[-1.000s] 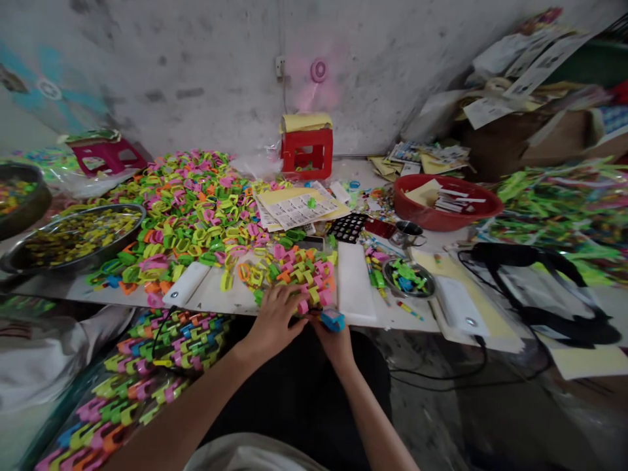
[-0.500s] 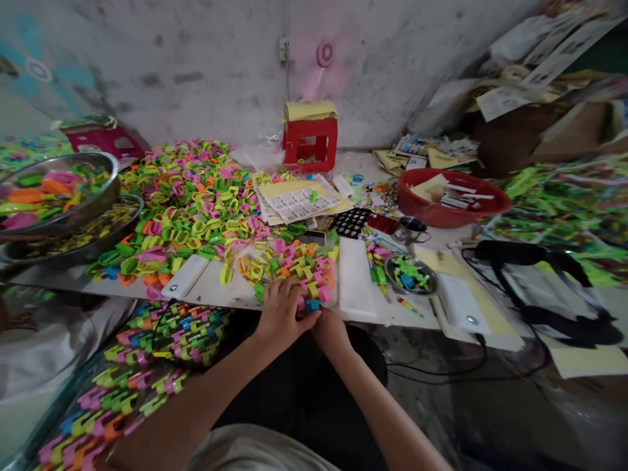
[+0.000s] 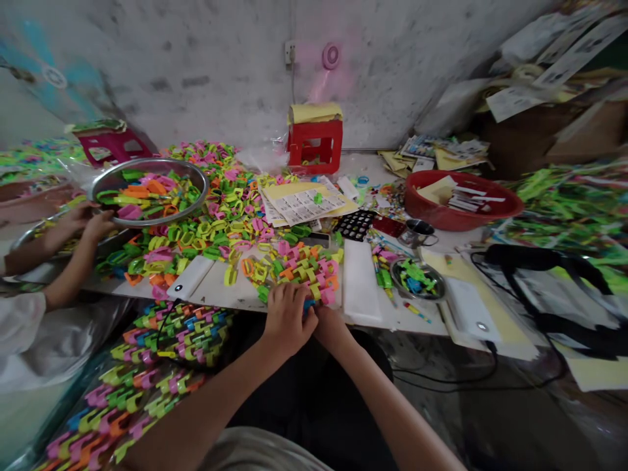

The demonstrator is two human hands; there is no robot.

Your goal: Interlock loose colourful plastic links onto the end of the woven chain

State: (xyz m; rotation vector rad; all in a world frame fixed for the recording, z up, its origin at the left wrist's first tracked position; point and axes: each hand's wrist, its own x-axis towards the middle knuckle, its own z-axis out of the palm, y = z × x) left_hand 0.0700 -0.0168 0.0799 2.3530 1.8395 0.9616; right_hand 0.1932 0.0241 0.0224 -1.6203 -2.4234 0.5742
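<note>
**Hands at the woven clip mat, table front edge**

The left hand (image 3: 287,314) lay palm-down on the near edge of the woven clip mat (image 3: 299,271), fingers curled and pressing on it. The right hand (image 3: 328,320) met it just right of the left, pinching a blue clip (image 3: 309,304) at the mat's near edge. The mat rested flat on the table (image 3: 216,288), just left of a white strip (image 3: 360,281). Far left of the mat, a co-worker's hands (image 3: 81,222) gripped a steel bowl (image 3: 147,193) of loose clips.
</note>
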